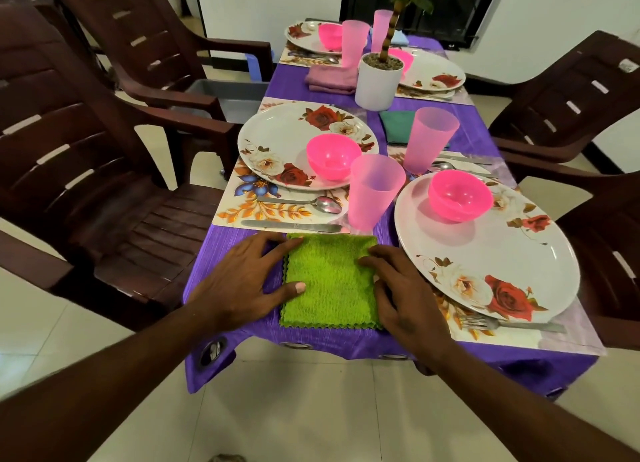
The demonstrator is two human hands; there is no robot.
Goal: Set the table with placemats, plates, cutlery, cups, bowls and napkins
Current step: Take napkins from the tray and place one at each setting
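Left hand (239, 285) and right hand (401, 288), fingers spread flat and gripping nothing, press the folded green napkin (330, 281) on the purple tablecloth (242, 243) between two placemats. Apparently soft, light terry; best lifted by pinching a scalloped edge.

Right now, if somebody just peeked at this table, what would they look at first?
Probably the bright green napkin at the near edge of the purple tablecloth, with the left hand and the right hand resting on its two sides. Next come the pink bowls and pink cups on and beside the rose-patterned plates. A potted plant stands in the middle of the table.
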